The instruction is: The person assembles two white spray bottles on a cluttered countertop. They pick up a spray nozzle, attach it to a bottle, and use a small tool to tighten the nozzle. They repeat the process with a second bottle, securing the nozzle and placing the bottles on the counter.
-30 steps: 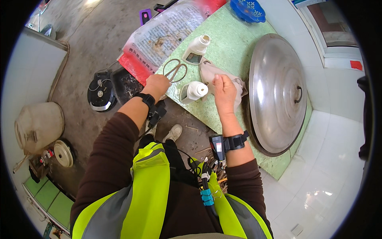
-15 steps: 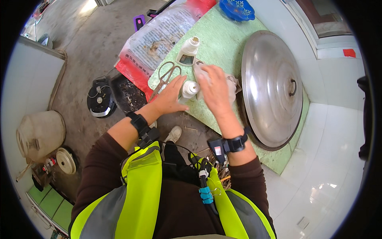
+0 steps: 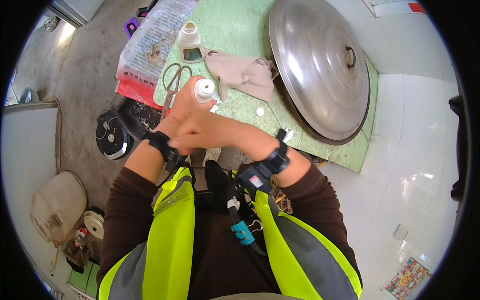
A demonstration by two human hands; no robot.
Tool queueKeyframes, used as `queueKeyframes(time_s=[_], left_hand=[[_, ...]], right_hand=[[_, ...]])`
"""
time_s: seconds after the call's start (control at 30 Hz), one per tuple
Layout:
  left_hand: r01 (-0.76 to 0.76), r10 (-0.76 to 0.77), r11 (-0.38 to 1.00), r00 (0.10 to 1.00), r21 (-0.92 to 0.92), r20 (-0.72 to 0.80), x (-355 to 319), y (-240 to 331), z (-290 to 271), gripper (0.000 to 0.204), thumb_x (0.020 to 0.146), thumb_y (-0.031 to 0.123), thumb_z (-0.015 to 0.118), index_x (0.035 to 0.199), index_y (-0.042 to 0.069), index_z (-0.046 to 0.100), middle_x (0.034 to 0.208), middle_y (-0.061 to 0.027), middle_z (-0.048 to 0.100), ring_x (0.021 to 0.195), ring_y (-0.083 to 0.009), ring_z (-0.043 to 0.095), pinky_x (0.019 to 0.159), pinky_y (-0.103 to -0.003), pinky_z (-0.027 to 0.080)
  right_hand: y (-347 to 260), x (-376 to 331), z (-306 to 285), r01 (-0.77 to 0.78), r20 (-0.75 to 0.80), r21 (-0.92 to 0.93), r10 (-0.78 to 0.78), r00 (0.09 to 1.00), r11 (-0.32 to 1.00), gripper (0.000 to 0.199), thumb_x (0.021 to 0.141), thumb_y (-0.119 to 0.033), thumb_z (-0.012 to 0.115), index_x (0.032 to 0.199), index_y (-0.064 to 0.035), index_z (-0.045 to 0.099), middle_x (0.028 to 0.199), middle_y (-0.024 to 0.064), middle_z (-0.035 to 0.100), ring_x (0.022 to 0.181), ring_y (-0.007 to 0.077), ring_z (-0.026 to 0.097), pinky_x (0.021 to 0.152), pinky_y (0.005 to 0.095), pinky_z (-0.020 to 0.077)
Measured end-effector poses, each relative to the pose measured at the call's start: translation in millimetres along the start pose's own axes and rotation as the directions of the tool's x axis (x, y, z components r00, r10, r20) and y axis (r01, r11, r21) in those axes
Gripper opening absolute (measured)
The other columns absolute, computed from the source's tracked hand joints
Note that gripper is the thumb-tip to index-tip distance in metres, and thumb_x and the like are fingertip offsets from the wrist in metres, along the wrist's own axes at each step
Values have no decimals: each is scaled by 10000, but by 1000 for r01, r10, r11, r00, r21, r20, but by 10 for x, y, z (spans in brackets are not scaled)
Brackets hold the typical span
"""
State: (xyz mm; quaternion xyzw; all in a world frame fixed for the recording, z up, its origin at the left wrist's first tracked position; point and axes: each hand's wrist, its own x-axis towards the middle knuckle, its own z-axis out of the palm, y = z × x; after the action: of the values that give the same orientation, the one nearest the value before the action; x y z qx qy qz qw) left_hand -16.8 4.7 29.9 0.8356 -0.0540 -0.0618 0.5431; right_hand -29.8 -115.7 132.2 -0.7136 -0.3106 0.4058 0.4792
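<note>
My left hand (image 3: 183, 102) is closed around a small white bottle (image 3: 204, 90) with a small hole in its top, at the near left edge of the green tabletop (image 3: 235, 30). My right hand (image 3: 197, 129) crosses over in front of my left wrist; its fingers point down-left and are partly hidden and blurred. Just left of the bottle lies a pair of rusty scissors (image 3: 173, 82). A second white bottle (image 3: 190, 44), with a dark label, stands open-necked beyond them. To its right a beige, glove-shaped cloth (image 3: 245, 75) lies flat. A small white disc (image 3: 260, 111) rests nearer me.
A big domed metal lid (image 3: 320, 65) with a handle takes up the table's right side. A printed plastic sack (image 3: 150, 50) hangs over the left edge. On the floor at left are a round black appliance (image 3: 112, 137) and a whitish plastic barrel (image 3: 59, 205).
My left hand has closed around the near bottle, beside which it was open. My right hand has left the beige cloth and swung left and nearer, across my left wrist. The view has shifted.
</note>
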Motion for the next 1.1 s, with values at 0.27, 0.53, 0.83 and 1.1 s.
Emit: queueKeyframes(time_s=[0.27, 0.53, 0.83, 1.1], left_hand=[[-25, 25, 1000, 1000, -1, -8, -42, -106, 20, 692, 592, 213, 835, 1165, 62, 476, 1074, -127, 581, 1005, -276, 583, 859, -348, 475], [56, -56, 998, 998, 3, 6, -147, -283, 83, 829, 581, 148, 852, 1261, 14, 397, 1184, -139, 518, 1122, -248, 512, 965, -347, 419], [96, -103, 990, 993, -101, -66, -167, -296, 187, 783, 611, 164, 850, 1253, 4, 429, 1159, -119, 560, 1074, -210, 540, 933, -327, 430], [183, -186, 977, 982, -111, -15, -160, -206, 228, 647, 634, 99, 795, 1205, 21, 500, 1071, -73, 598, 971, -163, 572, 862, -307, 464]], right_hand=[[1684, -1693, -186, -822, -749, -234, 443, 493, 519, 267, 734, -197, 638, 956, -68, 568, 1004, 184, 582, 875, 374, 588, 742, 444, 488], [2322, -2401, -45, -839, -911, 71, 377, 166, 539, 368, 701, -155, 670, 1003, -28, 503, 1023, 192, 486, 884, 389, 550, 753, 460, 471], [2531, -2473, 97, -767, -766, 489, 624, -151, 415, 810, 586, -378, 817, 1118, 95, 431, 1062, 269, 593, 963, 340, 608, 844, 373, 479], [2659, -2810, 139, -524, -574, 670, 815, 84, 526, 597, 596, -387, 798, 971, 42, 622, 927, 180, 664, 847, 292, 646, 747, 354, 501]])
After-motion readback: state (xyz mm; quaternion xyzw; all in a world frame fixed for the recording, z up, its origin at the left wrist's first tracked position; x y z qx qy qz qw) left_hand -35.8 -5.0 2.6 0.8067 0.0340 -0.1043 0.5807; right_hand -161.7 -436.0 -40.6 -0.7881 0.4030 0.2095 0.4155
